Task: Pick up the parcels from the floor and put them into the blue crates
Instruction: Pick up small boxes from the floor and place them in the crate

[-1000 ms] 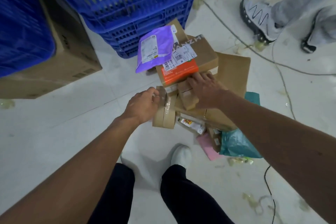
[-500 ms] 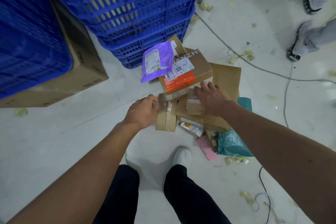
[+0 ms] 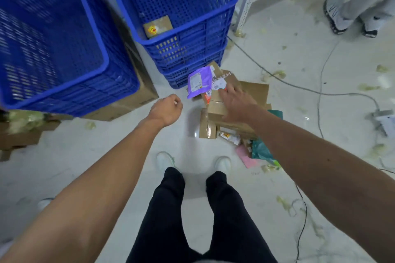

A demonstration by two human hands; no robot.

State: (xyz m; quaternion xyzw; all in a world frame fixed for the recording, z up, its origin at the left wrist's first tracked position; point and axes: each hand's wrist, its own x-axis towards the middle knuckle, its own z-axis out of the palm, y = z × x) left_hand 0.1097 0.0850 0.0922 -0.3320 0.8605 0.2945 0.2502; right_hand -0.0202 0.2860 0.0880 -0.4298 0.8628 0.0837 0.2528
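Spreading flat over the top box (image 3: 215, 110), the right hand (image 3: 236, 105) is likely needing a firm edge grip; the left hand (image 3: 166, 111) is hanging fisted, empty.

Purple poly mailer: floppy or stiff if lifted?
The purple poly mailer looks thin and flat, so probably floppy and light. Its glossy film may slip. It leans on the cardboard box, so a push likely slides it off.
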